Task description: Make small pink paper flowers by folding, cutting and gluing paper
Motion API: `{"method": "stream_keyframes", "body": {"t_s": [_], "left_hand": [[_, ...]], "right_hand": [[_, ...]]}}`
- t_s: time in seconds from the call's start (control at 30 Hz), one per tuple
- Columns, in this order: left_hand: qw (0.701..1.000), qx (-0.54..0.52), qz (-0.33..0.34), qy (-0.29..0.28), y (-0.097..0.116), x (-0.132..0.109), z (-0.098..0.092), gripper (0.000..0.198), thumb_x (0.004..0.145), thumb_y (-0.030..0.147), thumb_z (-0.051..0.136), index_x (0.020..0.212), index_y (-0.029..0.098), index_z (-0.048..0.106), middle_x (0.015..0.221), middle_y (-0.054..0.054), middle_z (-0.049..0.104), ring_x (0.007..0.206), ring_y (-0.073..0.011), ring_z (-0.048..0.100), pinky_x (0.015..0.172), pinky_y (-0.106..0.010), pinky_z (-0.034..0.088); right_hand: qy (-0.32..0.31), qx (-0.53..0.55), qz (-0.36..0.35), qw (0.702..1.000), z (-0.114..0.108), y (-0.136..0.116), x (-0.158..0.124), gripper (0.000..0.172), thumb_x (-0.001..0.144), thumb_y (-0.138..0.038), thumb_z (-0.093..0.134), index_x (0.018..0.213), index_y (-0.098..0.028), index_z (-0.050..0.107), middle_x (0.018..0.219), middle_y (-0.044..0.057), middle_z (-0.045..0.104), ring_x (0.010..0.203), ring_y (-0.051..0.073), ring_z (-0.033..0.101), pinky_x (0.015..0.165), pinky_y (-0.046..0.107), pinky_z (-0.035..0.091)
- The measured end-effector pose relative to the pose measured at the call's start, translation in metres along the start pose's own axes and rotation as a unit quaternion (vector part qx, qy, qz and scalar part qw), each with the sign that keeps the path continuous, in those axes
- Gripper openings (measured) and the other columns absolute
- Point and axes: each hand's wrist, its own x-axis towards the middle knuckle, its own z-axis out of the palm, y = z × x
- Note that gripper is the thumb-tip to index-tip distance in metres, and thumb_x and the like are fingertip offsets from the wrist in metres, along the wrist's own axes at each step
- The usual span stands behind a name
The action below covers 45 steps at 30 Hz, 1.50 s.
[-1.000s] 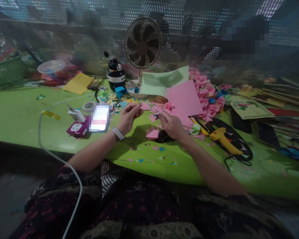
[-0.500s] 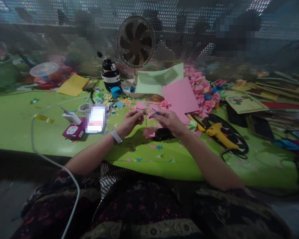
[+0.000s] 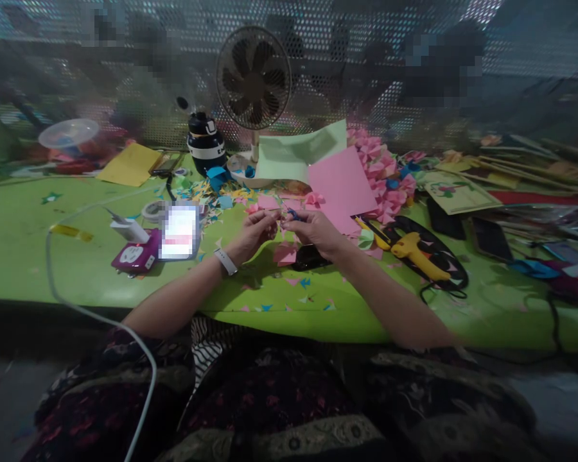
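- The left hand (image 3: 259, 231) has its thumb and fingertips drawn together, closed on what looks like a small piece (image 3: 280, 216), too blurred to identify; a light pinch near its edge would probably avoid creasing it.
- The right hand (image 3: 312, 230) grips a small blue-handled tool (image 3: 293, 215), perhaps scissors, though the blades cannot be made out.
- Both grips meet, nearly touching, above the middle of the green counter (image 3: 24, 224), so the small piece is between the fingertips, just beside the tool.
- If the tool is sharp, its point is best angled away from the left fingertips, with slow, short strokes.
- Turning the piece with the left fingers, rather than twisting the right wrist, should give a steadier line.
- Pink scraps (image 3: 285, 254) and a black object (image 3: 311, 258) lie just below the hands; working clear of them would prevent snagging.
- On the right, the yellow cutter (image 3: 373, 232) and yellow glue gun (image 3: 418, 258) lie near the forearm, so wide elbow swings are unwise.
- The large pink sheet (image 3: 341, 183) lies beyond the right hand, near the folded pink pieces (image 3: 380, 167); small movements should leave both undisturbed.
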Motion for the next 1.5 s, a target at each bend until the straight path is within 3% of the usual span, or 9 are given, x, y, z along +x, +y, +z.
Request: {"method": "stream_keyframes", "body": {"t_s": [0.3,0.47,0.67,0.8,0.9,1.17,1.3,1.37,1.5], "left_hand": [[0.998,-0.023,-0.05,0.04,0.004,0.01,-0.007,0.033,0.063,0.038,0.091,0.073,0.015,0.07,0.051,0.007,0.049,0.048,-0.0039,0.045,0.05,-0.018,0.038],[0.995,-0.025,-0.088,0.051,0.0,0.016,-0.008,0.03,0.065,0.038,0.09,0.074,0.017,0.071,0.053,0.005,0.053,0.049,-0.0063,0.048,0.051,-0.022,0.039],[0.991,-0.014,-0.114,0.063,-0.008,0.027,0.0,0.035,0.06,0.038,0.093,0.077,0.017,0.071,0.061,0.003,0.062,0.052,-0.006,0.053,0.052,-0.021,0.043],[0.993,-0.008,-0.084,0.083,-0.016,0.026,0.0,0.038,0.055,0.042,0.094,0.067,0.017,0.066,0.055,0.004,0.058,0.048,-0.0054,0.052,0.048,-0.018,0.042],[0.995,0.045,-0.066,0.059,-0.018,0.021,-0.002,0.036,0.06,0.043,0.091,0.066,0.016,0.067,0.056,0.003,0.06,0.048,-0.0057,0.052,0.049,-0.017,0.041],[0.995,0.071,-0.045,0.057,-0.013,0.021,-0.002,0.039,0.058,0.048,0.091,0.068,0.016,0.07,0.057,0.001,0.064,0.05,-0.0071,0.054,0.051,-0.019,0.041],[0.996,0.062,-0.04,0.041,-0.015,0.025,-0.006,0.039,0.058,0.046,0.091,0.071,0.016,0.07,0.059,0.001,0.065,0.05,-0.0066,0.054,0.05,-0.019,0.041],[0.997,0.026,-0.05,0.05,-0.015,0.029,-0.009,0.041,0.061,0.049,0.089,0.083,0.017,0.074,0.064,0.0,0.067,0.054,-0.0079,0.058,0.055,-0.02,0.046],[0.996,0.055,-0.071,0.024,-0.014,0.032,-0.011,0.039,0.074,0.052,0.078,0.09,0.017,0.074,0.067,-0.002,0.069,0.062,-0.0114,0.064,0.06,-0.023,0.051]], "right_hand": [[-0.009,0.024,0.031,0.999,-0.007,0.003,0.011,0.021,0.064,-0.027,0.076,0.071,-0.019,0.057,0.04,-0.014,0.031,0.035,0.003,0.018,0.036,0.02,0.012],[0.009,0.028,0.07,0.997,-0.017,0.005,0.019,0.02,0.067,-0.026,0.076,0.072,-0.018,0.058,0.04,-0.014,0.03,0.034,0.003,0.018,0.035,0.019,0.013],[-0.021,0.043,0.109,0.993,-0.034,0.008,0.027,0.033,0.07,-0.034,0.08,0.061,-0.018,0.052,0.039,-0.012,0.032,0.034,0.003,0.022,0.035,0.019,0.013],[-0.036,0.077,0.148,0.985,-0.038,0.013,0.033,0.031,0.069,-0.034,0.083,0.065,-0.017,0.057,0.038,-0.013,0.032,0.034,0.002,0.02,0.034,0.018,0.013],[-0.045,0.096,0.177,0.979,-0.038,0.017,0.034,0.03,0.066,-0.031,0.085,0.071,-0.017,0.059,0.038,-0.014,0.033,0.033,0.002,0.021,0.034,0.018,0.014],[-0.107,0.103,0.196,0.969,-0.042,0.017,0.031,0.038,0.059,-0.037,0.09,0.071,-0.016,0.061,0.038,-0.014,0.035,0.033,0.001,0.019,0.034,0.018,0.013],[-0.063,0.093,0.162,0.98,-0.035,0.019,0.029,0.04,0.059,-0.032,0.09,0.079,-0.017,0.06,0.043,-0.013,0.042,0.032,0.001,0.024,0.033,0.017,0.015],[-0.027,0.098,0.145,0.984,-0.031,0.018,0.029,0.037,0.061,-0.028,0.089,0.079,-0.017,0.058,0.044,-0.013,0.043,0.032,0.001,0.023,0.032,0.016,0.016],[0.028,0.099,0.111,0.988,-0.024,0.009,0.034,0.028,0.072,-0.021,0.082,0.078,-0.019,0.055,0.039,-0.015,0.034,0.032,0.002,0.02,0.032,0.015,0.013]]}}
